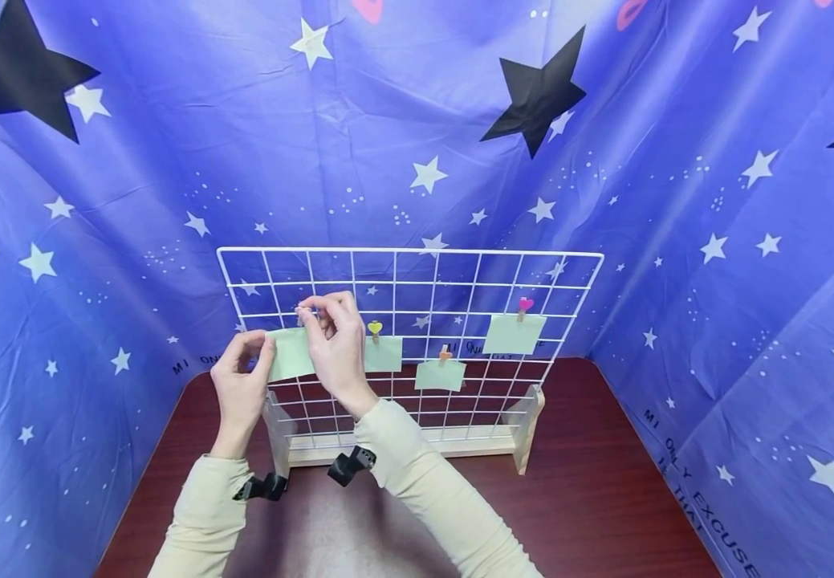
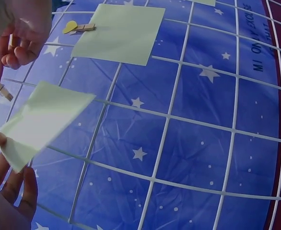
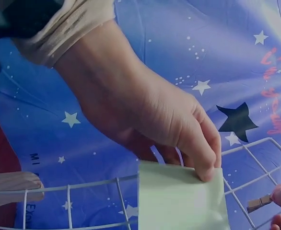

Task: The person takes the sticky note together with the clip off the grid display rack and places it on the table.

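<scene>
My left hand [image 1: 238,389] pinches the left edge of a pale green paper note [image 1: 289,355] between thumb and fingers. The note is held in front of the upper left part of a white wire grid [image 1: 417,252]. Just above the note's right side, my right hand [image 1: 342,353] pinches a small wooden clothespin [image 2: 4,92] with thumb and forefinger. In the right wrist view, the clothespin [image 3: 259,203] points towards the note [image 3: 181,201], apart from it. In the head view, the right hand covers the note's right edge.
Three green notes hang on the grid: one [image 1: 385,355] under a yellow heart clip [image 1: 376,329], one [image 1: 440,376] under an orange clip [image 1: 445,353], one [image 1: 514,334] under a pink heart clip [image 1: 526,305]. A wooden stand [image 1: 528,433] holds the grid on the dark red table [image 1: 604,498].
</scene>
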`<state>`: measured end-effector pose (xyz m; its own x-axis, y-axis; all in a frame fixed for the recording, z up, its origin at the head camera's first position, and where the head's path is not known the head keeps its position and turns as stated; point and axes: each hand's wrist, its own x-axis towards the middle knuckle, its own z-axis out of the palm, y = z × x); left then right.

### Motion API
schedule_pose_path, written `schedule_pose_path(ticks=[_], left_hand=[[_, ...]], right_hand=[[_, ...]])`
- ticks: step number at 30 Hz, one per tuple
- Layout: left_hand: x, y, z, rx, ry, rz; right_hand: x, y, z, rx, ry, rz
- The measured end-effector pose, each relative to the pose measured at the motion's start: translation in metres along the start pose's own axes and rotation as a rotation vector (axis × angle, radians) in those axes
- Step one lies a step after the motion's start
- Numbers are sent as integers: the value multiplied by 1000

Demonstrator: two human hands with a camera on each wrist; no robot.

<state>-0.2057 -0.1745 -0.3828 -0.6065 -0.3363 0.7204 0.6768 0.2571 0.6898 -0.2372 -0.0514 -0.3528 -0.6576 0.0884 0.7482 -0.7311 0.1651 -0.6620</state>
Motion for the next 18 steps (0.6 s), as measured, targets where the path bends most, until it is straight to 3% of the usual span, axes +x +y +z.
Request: schedule_pose_path(ticks=[13,18], left_hand=[[-6,-1,-3,48,-51,-26],[-9,-2,-4,83,-92,-3]], right_hand=[[-8,3,-23,-7,-119,14],[-6,-20,-39,17,-156,37]])
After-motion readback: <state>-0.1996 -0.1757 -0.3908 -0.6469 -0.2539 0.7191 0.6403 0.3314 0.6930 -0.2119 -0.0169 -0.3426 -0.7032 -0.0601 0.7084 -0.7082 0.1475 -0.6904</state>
